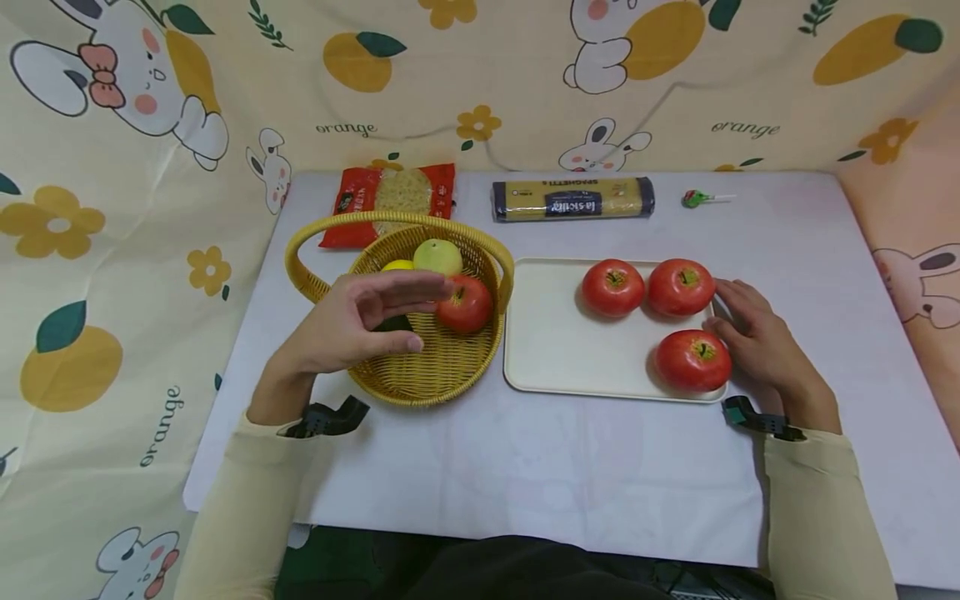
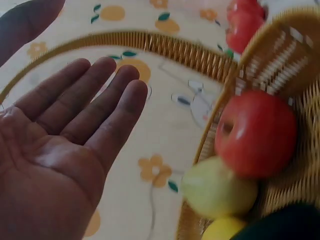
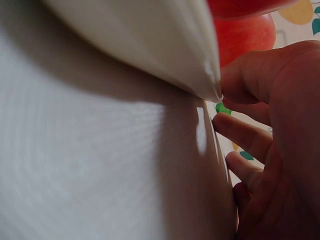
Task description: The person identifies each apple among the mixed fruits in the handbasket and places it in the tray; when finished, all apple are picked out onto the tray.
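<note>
My left hand (image 1: 356, 321) hovers at the left side of a wicker basket (image 1: 420, 392), palm turned inward and fingers straight, holding nothing. Inside the basket lie a red apple-like fruit (image 1: 465, 305), a pale green round fruit (image 2: 220, 187), a yellow fruit (image 2: 226, 229) and a dark green item (image 1: 395, 323). The right hand (image 1: 761, 342) is at the right edge of a cream tray (image 1: 570, 367). Its thumb touches the rim (image 3: 212, 90), with the other fingers loosely spread beside it. Three red tomatoes (image 1: 681, 287) sit on the tray, close to that hand.
Behind the basket lies a red pasta bag (image 1: 360, 200). A spaghetti pack (image 1: 573, 200) and a wrapped lollipop (image 1: 705, 198) lie along the back of the white-covered table (image 1: 540, 467). The basket's tall handle (image 1: 397, 218) arches over its back. A printed cloth (image 1: 420, 92) hangs behind.
</note>
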`<state>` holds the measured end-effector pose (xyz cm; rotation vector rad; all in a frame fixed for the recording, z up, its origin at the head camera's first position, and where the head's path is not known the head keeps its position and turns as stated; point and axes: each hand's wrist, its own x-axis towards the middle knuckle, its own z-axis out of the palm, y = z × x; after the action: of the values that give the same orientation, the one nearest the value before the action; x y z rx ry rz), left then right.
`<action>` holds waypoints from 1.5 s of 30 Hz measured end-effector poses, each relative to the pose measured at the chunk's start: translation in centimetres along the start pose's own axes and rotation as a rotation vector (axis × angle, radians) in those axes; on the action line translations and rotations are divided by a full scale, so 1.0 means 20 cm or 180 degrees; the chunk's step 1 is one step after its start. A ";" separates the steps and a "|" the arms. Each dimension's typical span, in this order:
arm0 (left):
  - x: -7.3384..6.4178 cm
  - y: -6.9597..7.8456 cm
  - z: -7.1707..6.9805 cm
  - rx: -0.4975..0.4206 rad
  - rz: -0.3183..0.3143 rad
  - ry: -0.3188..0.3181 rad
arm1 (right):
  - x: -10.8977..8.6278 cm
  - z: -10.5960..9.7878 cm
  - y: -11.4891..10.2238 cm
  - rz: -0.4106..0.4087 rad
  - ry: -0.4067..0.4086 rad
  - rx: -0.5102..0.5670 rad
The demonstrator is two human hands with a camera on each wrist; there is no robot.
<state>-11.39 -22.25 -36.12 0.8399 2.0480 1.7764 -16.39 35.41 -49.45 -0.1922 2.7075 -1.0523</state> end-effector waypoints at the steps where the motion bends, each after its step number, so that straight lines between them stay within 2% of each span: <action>1: 0.00 0.00 -0.02 0.0057 -0.0040 0.0024 | 0.00 0.00 0.00 0.0004 -0.0001 -0.0006; 6: 0.02 0.00 -0.09 0.0384 -0.0324 0.0081 | 0.00 0.00 0.00 0.0016 -0.0012 -0.0014; 12: 0.08 -0.05 -0.11 0.0631 -0.0720 0.0143 | 0.01 0.00 0.00 -0.0016 -0.0004 -0.0005; 16: 0.13 -0.09 -0.10 0.0675 -0.0876 0.0215 | 0.01 0.00 0.00 -0.0017 -0.0013 -0.0030; 24: 0.23 -0.16 -0.08 0.0903 -0.0987 0.0257 | 0.01 0.00 0.00 -0.0012 -0.0023 -0.0022; 29: 0.26 -0.18 -0.06 0.1145 -0.1172 0.0063 | 0.01 0.00 0.00 -0.0004 -0.0021 -0.0007; 36: 0.30 -0.16 -0.03 0.1682 -0.1477 -0.0329 | 0.00 0.00 0.00 -0.0018 0.0003 -0.0028; 41: 0.32 -0.16 -0.01 0.1941 -0.1552 -0.0569 | 0.00 0.00 0.00 -0.0016 0.0020 -0.0025; 45: 0.32 -0.17 0.00 0.2025 -0.1508 -0.0698 | 0.00 0.00 0.00 0.0012 0.0012 -0.0021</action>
<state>-17.24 -18.56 -38.46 0.5847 2.4197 0.7573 -16.37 35.42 -49.37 -0.1863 2.7139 -1.0436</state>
